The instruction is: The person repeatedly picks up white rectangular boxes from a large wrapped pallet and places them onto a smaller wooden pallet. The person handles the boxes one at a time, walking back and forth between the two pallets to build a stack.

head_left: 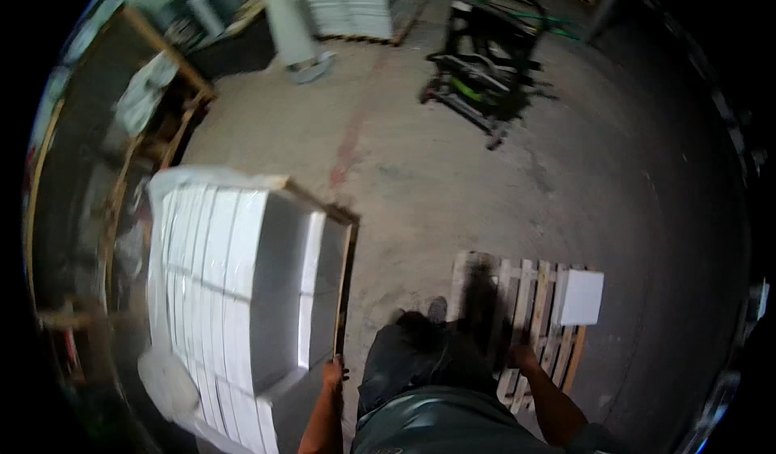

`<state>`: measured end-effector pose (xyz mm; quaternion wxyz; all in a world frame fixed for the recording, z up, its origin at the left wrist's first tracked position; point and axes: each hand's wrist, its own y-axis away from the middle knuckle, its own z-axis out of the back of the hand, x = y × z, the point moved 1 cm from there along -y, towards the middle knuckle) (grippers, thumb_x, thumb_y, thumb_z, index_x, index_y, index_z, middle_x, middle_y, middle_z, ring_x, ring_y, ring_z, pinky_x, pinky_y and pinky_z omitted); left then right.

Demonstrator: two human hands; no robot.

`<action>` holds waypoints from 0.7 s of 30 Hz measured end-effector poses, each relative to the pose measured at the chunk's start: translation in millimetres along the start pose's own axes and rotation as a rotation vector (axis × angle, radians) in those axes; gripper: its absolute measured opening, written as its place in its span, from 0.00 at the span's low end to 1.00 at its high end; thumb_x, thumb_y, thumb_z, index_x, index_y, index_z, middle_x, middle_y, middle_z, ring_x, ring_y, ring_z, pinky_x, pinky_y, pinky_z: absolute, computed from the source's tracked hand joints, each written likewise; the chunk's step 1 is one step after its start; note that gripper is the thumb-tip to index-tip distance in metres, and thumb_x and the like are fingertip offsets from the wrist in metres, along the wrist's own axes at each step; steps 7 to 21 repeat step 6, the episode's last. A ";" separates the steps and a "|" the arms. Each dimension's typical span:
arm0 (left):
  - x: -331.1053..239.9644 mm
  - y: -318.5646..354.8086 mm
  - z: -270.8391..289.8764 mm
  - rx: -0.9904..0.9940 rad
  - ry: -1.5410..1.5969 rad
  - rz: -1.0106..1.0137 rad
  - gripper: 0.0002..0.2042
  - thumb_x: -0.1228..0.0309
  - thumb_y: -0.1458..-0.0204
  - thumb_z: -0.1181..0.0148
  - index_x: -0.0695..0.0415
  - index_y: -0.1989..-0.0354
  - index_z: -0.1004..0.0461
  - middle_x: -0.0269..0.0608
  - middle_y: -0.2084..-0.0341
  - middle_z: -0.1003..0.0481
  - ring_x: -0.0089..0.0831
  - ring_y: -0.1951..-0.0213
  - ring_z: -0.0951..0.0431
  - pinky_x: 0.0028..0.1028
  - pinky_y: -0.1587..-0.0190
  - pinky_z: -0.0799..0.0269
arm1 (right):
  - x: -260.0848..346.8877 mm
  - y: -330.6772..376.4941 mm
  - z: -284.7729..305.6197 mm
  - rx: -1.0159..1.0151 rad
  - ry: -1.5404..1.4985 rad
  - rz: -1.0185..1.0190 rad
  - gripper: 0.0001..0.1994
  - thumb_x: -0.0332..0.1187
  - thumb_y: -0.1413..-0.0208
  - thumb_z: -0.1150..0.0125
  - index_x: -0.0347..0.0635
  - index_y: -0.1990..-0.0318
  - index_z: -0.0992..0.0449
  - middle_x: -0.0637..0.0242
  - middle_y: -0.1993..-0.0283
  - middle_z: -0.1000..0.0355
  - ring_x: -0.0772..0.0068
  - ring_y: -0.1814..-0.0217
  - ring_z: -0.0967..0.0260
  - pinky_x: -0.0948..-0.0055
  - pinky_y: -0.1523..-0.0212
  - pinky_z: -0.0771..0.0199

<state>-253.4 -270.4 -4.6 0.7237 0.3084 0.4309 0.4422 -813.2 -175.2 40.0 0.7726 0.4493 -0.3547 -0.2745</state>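
My left hand (334, 371) hangs beside the near right edge of a large stack of white flat boxes or panels (214, 276). Its fingers look slightly apart, with nothing visible in them; whether it touches the stack's edge I cannot tell. Clear plastic wrap (166, 357) lies loosely around the stack's left side. Over a wooden pallet (524, 292) at my right hangs my right hand (521, 357), its fingers dark and blurred. One white box (581, 297) rests on the pallet's right side, apart from that hand.
A black wheeled cart (489, 58) with green parts stands ahead. Behind it to the left are a pale column (283, 17) and another white stack (360, 5) on a pallet. Wooden frames (166, 54) with plastic on them line the left. Concrete floor (404, 211) lies between the stacks.
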 end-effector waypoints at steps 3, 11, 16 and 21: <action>27.3 -92.8 -34.5 0.182 -0.091 -0.138 0.21 0.58 0.45 0.52 0.68 0.58 0.32 0.50 0.71 0.28 0.40 0.72 0.24 0.36 0.75 0.27 | -56.8 -6.3 -18.8 -0.270 -1.014 -0.293 0.14 0.40 0.46 0.45 0.36 0.62 0.28 0.59 0.68 0.29 0.60 0.70 0.29 0.62 0.71 0.28; -55.7 -56.9 -50.0 0.289 -0.119 -0.007 0.24 0.57 0.46 0.50 0.65 0.50 0.38 0.53 0.65 0.28 0.45 0.69 0.23 0.41 0.73 0.25 | -117.8 -34.2 -53.0 -0.367 -0.804 -0.117 0.22 0.43 0.47 0.43 0.33 0.53 0.32 0.55 0.60 0.29 0.55 0.63 0.29 0.57 0.66 0.25; -55.7 -56.9 -50.0 0.289 -0.119 -0.007 0.24 0.57 0.46 0.50 0.65 0.50 0.38 0.53 0.65 0.28 0.45 0.69 0.23 0.41 0.73 0.25 | -117.8 -34.2 -53.0 -0.367 -0.804 -0.117 0.22 0.43 0.47 0.43 0.33 0.53 0.32 0.55 0.60 0.29 0.55 0.63 0.29 0.57 0.66 0.25; -55.7 -56.9 -50.0 0.289 -0.119 -0.007 0.24 0.57 0.46 0.50 0.65 0.50 0.38 0.53 0.65 0.28 0.45 0.69 0.23 0.41 0.73 0.25 | -117.8 -34.2 -53.0 -0.367 -0.804 -0.117 0.22 0.43 0.47 0.43 0.33 0.53 0.32 0.55 0.60 0.29 0.55 0.63 0.29 0.57 0.66 0.25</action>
